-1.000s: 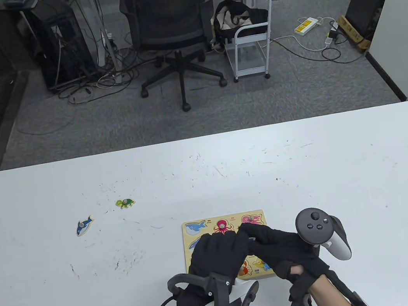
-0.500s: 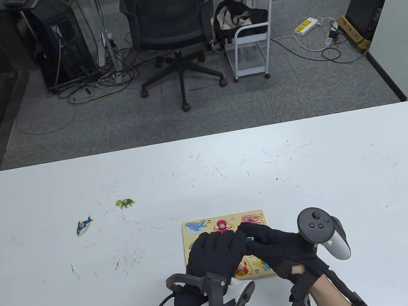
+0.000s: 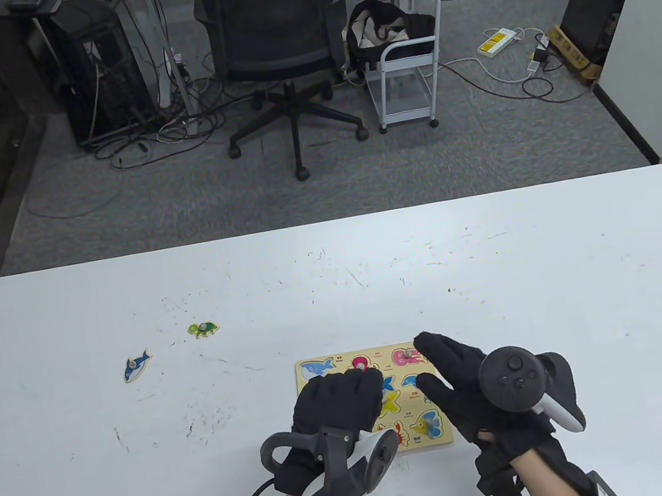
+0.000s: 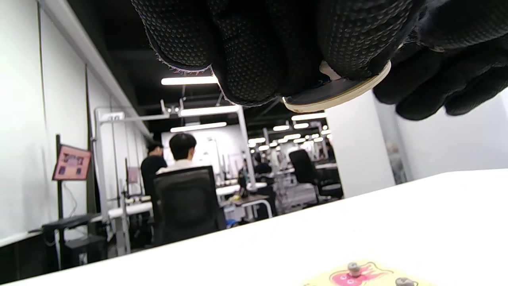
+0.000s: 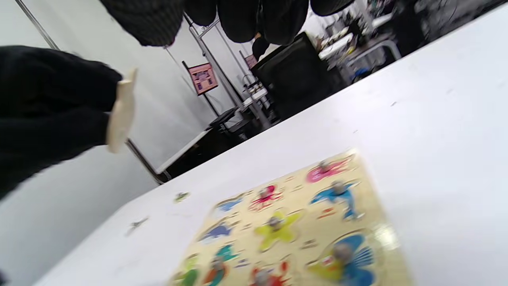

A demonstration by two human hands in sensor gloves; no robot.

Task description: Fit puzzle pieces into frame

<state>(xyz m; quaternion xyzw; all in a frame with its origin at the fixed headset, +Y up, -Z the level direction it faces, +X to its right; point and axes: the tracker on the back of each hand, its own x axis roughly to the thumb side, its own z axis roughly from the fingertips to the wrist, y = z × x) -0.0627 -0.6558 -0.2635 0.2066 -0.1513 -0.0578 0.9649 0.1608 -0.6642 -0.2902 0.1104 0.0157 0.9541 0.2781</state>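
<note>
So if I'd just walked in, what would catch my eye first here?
Probably the two black-gloved hands at the table's near edge, over a colourful wooden puzzle board of sea animals. The left hand pinches a thin wooden piece above it, while the right hand is spread open beside it. Farther left, a shark piece and a turtle piece lie loose.

Even overhead light, soft shadows; right wrist view motion-blurred, ceiling strip lights (image 4: 189, 80) glaring.

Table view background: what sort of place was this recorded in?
Most likely an open-plan office or lab. Beyond the white table stand an office chair, a computer tower with tangled cables and a small trolley; the left wrist view shows more desks.
</note>
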